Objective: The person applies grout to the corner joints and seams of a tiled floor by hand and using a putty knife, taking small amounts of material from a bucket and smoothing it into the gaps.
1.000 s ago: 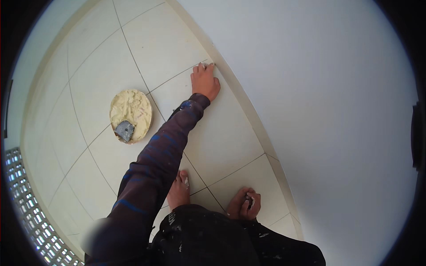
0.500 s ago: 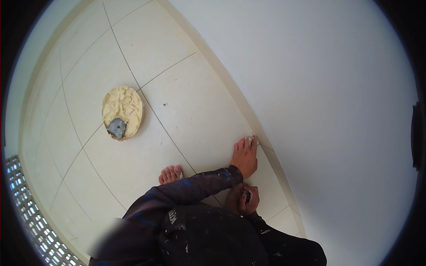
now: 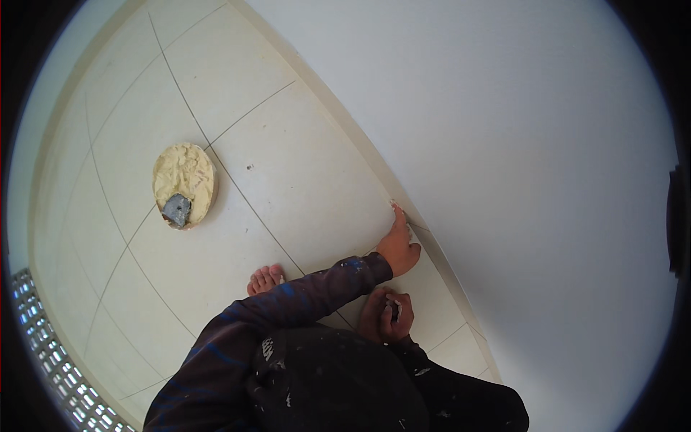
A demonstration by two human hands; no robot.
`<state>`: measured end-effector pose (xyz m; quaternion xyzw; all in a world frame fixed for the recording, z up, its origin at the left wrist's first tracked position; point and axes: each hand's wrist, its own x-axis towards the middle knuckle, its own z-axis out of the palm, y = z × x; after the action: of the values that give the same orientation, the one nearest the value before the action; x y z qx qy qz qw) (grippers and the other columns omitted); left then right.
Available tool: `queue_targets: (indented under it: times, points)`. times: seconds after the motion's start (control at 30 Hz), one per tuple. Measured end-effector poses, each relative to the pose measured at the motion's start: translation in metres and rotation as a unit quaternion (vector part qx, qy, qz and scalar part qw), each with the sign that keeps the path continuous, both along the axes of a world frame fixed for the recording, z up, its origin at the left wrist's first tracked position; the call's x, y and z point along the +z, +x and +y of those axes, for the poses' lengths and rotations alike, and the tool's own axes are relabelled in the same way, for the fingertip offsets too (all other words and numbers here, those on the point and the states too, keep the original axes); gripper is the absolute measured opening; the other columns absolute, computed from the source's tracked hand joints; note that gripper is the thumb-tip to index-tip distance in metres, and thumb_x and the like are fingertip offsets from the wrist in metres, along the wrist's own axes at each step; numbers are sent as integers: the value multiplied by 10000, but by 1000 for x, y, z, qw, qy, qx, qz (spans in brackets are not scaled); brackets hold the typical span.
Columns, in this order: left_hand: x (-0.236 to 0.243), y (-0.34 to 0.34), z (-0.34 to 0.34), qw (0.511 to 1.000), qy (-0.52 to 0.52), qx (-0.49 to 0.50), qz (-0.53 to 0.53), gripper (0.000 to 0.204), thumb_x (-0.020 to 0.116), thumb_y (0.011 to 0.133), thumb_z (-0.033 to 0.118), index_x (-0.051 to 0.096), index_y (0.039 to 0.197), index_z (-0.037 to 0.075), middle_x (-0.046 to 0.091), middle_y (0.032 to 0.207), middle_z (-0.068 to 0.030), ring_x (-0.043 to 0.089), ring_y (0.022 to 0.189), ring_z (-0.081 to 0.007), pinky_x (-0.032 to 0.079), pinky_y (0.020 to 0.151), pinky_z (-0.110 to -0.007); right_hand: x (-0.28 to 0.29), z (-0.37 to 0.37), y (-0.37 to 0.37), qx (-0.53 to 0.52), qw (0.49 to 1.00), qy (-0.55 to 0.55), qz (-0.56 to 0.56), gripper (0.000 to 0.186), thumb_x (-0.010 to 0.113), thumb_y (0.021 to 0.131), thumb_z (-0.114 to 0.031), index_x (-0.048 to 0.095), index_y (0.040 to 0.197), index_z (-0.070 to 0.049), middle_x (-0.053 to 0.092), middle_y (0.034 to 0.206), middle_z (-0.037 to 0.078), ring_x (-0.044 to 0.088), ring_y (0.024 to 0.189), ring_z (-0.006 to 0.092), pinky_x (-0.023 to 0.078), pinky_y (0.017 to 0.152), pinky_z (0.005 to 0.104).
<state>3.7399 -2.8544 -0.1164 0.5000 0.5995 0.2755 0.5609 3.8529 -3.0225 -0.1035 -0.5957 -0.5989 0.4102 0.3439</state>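
Note:
My left arm reaches across to the right. My left hand (image 3: 399,245) has a finger stretched to the beige skirting (image 3: 374,169) at the foot of the wall. White paste shows at its fingertip, and the other fingers are partly hidden. Beside my right foot (image 3: 371,315), my right hand (image 3: 398,317) is closed, with something dark and smeared with white in it that I cannot make out. Off to the left stands a round tub of cream-coloured putty (image 3: 186,169). A grey flat plate with a small hole (image 3: 177,209) lies on the putty.
A plain white wall (image 3: 518,180) rises along the right side. Pale tiles (image 3: 288,187) with dark joints cover the floor, with small crumbs (image 3: 250,167) on them. My left foot (image 3: 265,279) is planted near my left arm. Perforated blocks (image 3: 57,360) line the lower left.
My left hand has slid forward along the skirting, from spread toes-side fingers to one finger stretched out. My right hand stays closed near my foot. The whole view has shifted slightly.

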Motion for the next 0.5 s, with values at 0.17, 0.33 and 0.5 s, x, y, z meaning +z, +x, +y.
queue_targets:
  times: [0.17,0.33,0.5]
  points:
    - [19,-3,-26,978,-121,-91,-143,1062,592,901,89,-229,1565,-21,614,1103,-214,647,893,-301,535,826,-387,18,-5,-10,-11,1000,-7,-25,263,559,940,-182,602,1129,-4,646,1024,171,653,882,269,521,787,355]
    - [14,-29,-25,955,-177,-149,-186,1051,604,916,103,-193,1599,34,617,1010,-147,632,849,-235,539,784,-359,21,-4,-21,-18,1000,-5,-25,248,549,936,-165,602,1122,-11,645,1020,167,646,871,263,519,780,359]
    - [31,-34,-7,996,-39,-75,4,1016,560,957,84,-234,1589,54,626,1031,-122,618,751,-202,553,711,-357,16,2,-6,-21,1000,11,-13,227,547,936,-137,600,1120,-17,646,1004,148,648,846,256,523,773,359]
